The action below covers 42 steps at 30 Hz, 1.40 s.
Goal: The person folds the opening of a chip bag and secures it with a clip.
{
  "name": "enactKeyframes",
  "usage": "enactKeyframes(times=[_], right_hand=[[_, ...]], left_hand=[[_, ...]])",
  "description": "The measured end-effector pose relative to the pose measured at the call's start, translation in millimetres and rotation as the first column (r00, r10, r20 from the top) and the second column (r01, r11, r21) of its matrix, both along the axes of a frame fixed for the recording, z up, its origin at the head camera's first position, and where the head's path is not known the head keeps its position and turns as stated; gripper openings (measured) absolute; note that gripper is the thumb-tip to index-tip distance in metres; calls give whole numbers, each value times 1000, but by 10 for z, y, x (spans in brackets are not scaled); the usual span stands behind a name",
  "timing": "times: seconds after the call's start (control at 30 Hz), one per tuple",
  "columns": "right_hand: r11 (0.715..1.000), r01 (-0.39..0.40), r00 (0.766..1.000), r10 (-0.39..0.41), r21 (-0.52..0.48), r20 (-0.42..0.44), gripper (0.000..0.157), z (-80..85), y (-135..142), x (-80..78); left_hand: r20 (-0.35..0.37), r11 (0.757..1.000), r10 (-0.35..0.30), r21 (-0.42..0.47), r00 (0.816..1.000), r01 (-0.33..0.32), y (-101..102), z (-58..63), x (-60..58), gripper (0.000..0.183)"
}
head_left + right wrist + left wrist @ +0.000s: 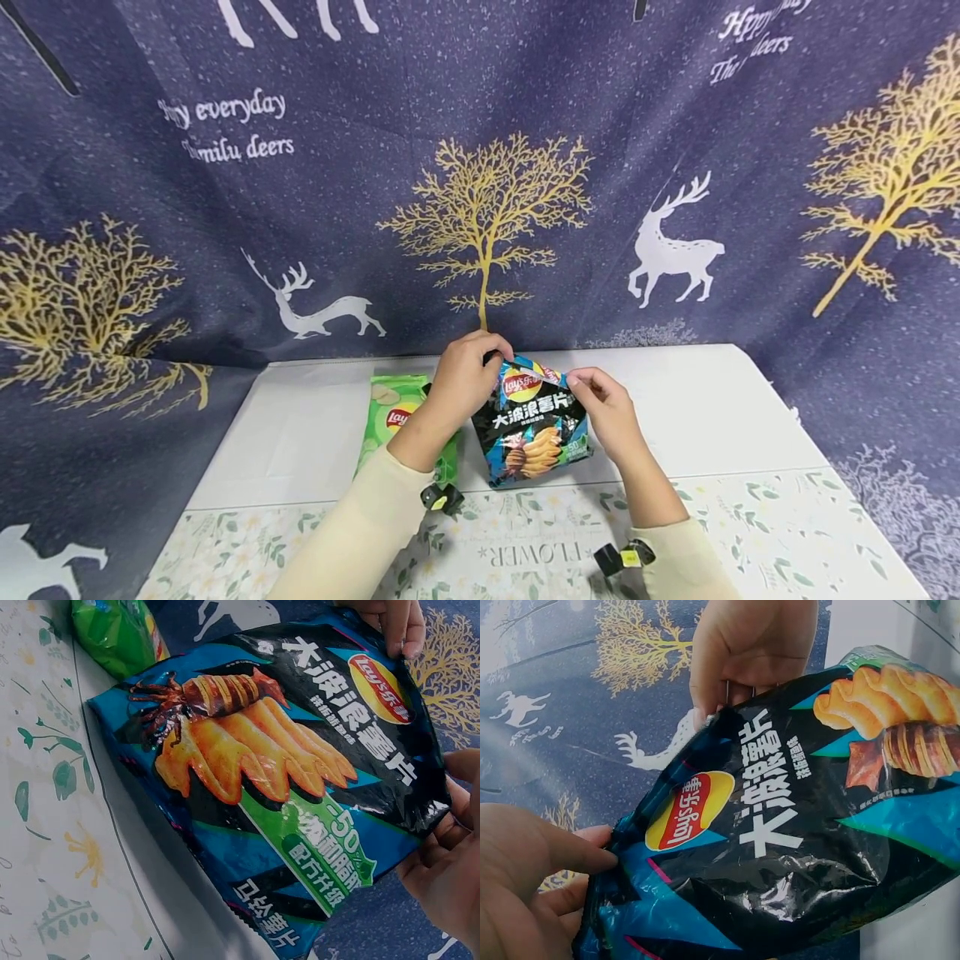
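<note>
A black and blue bag of Lay's potato chips [536,425] stands tilted on the table, its top edge between both hands. My left hand [471,375] pinches the upper left corner between thumb and fingers; the left wrist view shows that thumb and finger [577,847] close on the seam. At the upper right corner, my right hand [606,408] pinches the edge, also seen in the right wrist view [450,855]. Whether the top seam is torn cannot be told. Behind my left forearm lies a green Lay's bag [393,408], partly hidden.
A white table [675,417] carries a floral mat [772,533] along its near side. Behind it hangs a dark blue curtain [337,208] with deer and golden trees. Black straps with yellow tags [630,557] sit on both wrists.
</note>
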State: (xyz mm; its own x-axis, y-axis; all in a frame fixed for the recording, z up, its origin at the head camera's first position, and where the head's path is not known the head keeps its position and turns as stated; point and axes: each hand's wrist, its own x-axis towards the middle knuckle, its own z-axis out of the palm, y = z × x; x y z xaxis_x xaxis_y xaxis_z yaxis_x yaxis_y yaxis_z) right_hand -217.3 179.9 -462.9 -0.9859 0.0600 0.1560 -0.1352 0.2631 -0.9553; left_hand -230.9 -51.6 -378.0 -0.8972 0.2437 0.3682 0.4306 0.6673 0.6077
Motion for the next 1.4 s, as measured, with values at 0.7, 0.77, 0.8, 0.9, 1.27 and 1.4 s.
enactKeyframes(times=[0.7, 0.77, 0.8, 0.9, 1.27, 1.4], right_hand=[[999, -53, 997, 54, 10, -52, 21, 291, -83, 174], [998, -58, 997, 58, 1, -51, 21, 288, -80, 172], [998, -60, 997, 60, -4, -51, 21, 286, -80, 170], [998, -65, 996, 64, -6, -54, 21, 285, -81, 168], [998, -49, 998, 51, 32, -48, 21, 296, -76, 168], [999, -53, 997, 53, 3, -49, 22, 169, -35, 96]], left_hand=[[67, 990, 55, -135, 996, -46, 51, -2, 28, 17], [73, 992, 58, -117, 996, -50, 56, -3, 29, 14], [72, 992, 59, -111, 996, -51, 57, -4, 30, 13], [61, 994, 57, -102, 996, -50, 57, -11, 25, 13], [53, 996, 36, -84, 998, -32, 54, 2, 27, 14], [62, 996, 31, -90, 998, -25, 53, 3, 28, 15]])
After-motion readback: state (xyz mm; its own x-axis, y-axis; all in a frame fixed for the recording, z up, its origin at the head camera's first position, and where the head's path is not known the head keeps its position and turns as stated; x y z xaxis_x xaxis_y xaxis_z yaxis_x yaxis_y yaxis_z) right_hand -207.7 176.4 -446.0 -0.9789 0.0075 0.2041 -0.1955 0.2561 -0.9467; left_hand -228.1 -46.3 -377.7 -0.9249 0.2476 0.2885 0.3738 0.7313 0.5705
